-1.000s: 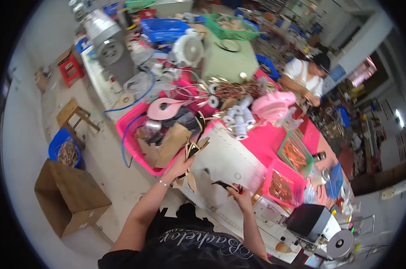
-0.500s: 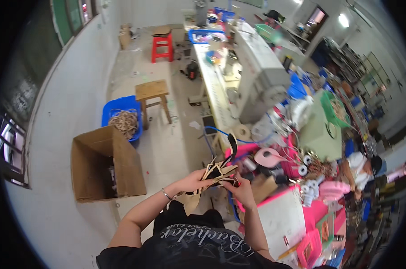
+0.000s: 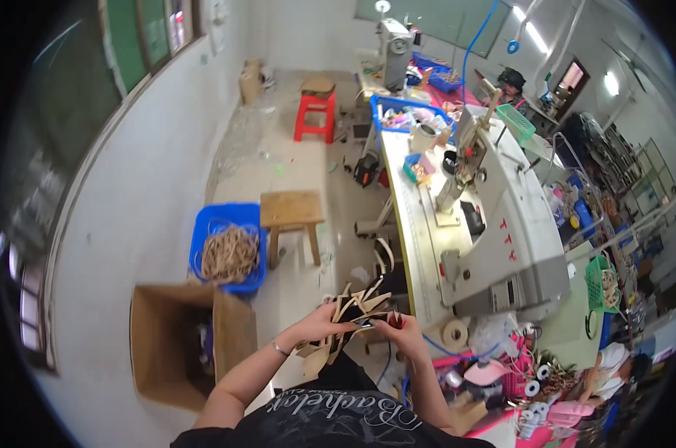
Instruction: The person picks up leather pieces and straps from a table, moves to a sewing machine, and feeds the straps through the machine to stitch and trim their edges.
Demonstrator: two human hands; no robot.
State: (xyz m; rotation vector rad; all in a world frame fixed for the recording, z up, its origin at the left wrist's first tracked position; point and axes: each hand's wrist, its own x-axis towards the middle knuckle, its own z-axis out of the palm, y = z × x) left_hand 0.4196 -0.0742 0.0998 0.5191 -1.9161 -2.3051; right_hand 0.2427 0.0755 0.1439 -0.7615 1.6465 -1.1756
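L hand (image 3: 317, 325) clamped on bundle of strips (image 3: 344, 308), pale tan + blk, loose ends fanning out both sides; one dark curved strip sticks up past the rest. R hand (image 3: 405, 337) just beside it, fingers curled shut on small red thing (image 3: 397, 321), kind unclear; thumb side up against R edge of bundle, can't tell if it grips a strip too. Hands close together, bundle btwn them, held up in front of torso, over floor. Bracelet (image 3: 280, 349) on L wrist, blk shirt (image 3: 293, 424) w/ white lettering.

L side: cardboard box (image 3: 235, 340) open, dark contents hard to ID; behind it blue tub (image 3: 261, 261) w/ heap of beige cord (image 3: 230, 252); wooden stool (image 3: 292, 207) next to tub; red stool (image 3: 314, 123) farther back, brown piece on top.

R side: worktable (image 3: 407, 190) w/ lg white sewing machine (image 3: 524, 246), tape roll (image 3: 455, 334) near its base, blue crate (image 3: 375, 116) at far end. Lower R: pink clutter, white spools (image 3: 532, 388), co-worker's sleeve (image 3: 612, 360) partly in view near rim
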